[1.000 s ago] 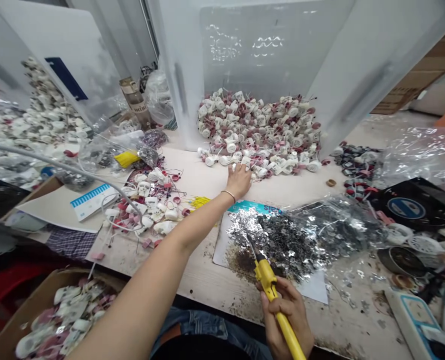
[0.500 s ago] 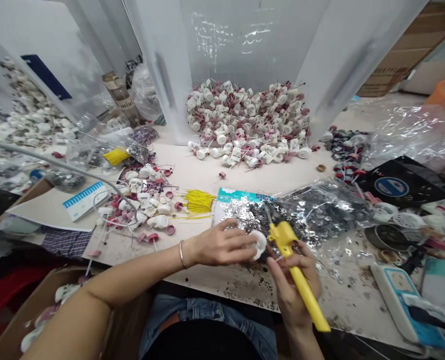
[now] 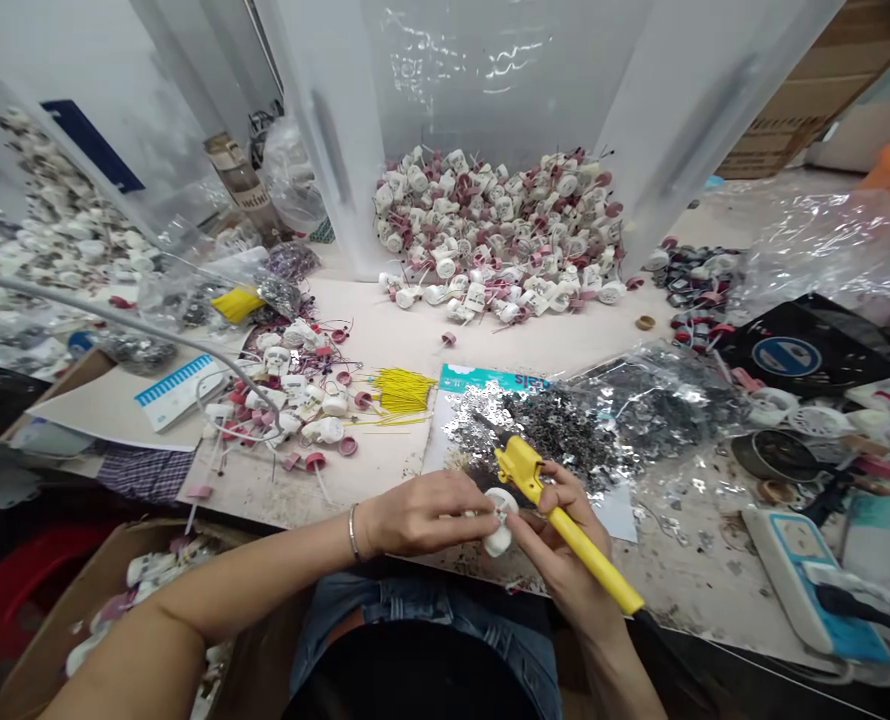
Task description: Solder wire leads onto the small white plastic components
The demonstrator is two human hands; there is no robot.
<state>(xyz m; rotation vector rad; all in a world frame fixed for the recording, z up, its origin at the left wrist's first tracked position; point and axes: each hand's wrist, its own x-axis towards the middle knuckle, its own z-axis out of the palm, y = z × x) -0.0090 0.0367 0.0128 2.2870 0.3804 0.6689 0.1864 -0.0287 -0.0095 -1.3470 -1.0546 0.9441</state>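
My left hand pinches a small white round plastic part at the table's near edge. My right hand grips a yellow soldering iron by its handle, its head beside the white part; that hand's fingers also touch the part. Both hands meet just in front of a heap of small shiny metal pieces lying on plastic film. A big pile of white and pink parts lies at the back centre.
A smaller cluster of white and pink parts and a bundle of yellow wires lie to the left. A cardboard box with parts stands low left. A power strip and black tray sit right. White panels stand behind.
My left hand came back from the far pile with a white part to the near edge. My right hand brought the soldering iron's head up against the part.
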